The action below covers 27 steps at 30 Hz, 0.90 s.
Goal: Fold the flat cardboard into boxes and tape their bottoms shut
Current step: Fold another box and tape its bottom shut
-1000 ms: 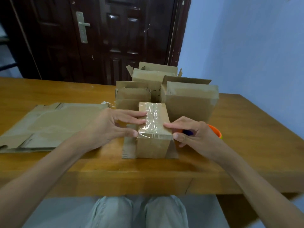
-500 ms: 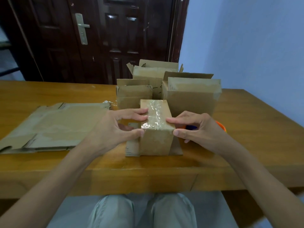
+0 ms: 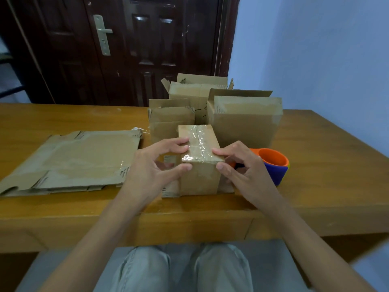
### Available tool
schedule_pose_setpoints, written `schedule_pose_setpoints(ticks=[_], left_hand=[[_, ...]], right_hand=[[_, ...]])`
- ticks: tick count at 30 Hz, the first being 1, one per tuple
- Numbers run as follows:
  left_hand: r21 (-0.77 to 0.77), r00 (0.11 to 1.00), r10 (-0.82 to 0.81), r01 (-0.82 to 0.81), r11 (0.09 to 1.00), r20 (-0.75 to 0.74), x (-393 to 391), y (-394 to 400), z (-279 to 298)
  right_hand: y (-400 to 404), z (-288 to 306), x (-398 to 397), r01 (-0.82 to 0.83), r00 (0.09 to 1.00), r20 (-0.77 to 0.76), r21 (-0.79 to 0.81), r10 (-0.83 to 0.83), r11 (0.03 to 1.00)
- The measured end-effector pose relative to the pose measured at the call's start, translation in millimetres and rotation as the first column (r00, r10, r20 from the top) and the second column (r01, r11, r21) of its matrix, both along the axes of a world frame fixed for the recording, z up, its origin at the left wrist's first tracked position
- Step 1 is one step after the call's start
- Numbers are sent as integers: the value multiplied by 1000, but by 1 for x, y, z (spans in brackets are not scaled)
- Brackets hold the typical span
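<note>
Small brown cardboard box (image 3: 200,161) stands upside-down near the bench front, w/ clear tape along its top seam; open flaps spread on the bench under it. Left of it, a pile of flat cardboard (image 3: 71,161) lies flat. Three folded boxes (image 3: 244,121) stand just behind, taped bottoms up.

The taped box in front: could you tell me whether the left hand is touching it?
Touching. The head view shows the left hand gripping the taped box, thumb on its side.

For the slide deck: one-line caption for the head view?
Both hands, left and right, grip a small box with its taped bottom up on the table.
</note>
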<state>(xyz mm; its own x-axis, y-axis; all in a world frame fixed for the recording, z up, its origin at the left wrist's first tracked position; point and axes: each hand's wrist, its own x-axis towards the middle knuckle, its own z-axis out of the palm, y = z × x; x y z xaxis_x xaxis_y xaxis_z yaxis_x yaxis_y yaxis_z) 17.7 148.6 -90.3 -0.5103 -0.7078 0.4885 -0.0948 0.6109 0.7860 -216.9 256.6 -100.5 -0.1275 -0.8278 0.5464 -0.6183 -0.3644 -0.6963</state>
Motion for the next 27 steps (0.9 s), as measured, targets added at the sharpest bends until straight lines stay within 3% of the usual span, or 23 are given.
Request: schedule_pose_setpoints(ticks=[5, 9, 11, 15, 27], left_hand=[[-108, 998, 29, -34, 994, -55, -5, 7, -12], [-36, 996, -18, 15, 999, -84, -3, 6, -6], [42, 992, 41, -36, 998, -119, -10, 10, 1], [-80, 983, 174, -178, 981, -54, -20, 12, 10], [27, 998, 45, -44, 999, -36, -7, 9, 3]], right_hand=[[2, 1, 0, 18, 1000, 12, 18, -19, 1000], [6, 8, 1, -3, 999, 45, 70, -1, 998], [5, 14, 11, 40, 994, 99, 85, -48, 996], [0, 21, 24, 133, 985, 97, 96, -142, 986], [9, 22, 4, -9, 998, 70, 199, -5, 980]])
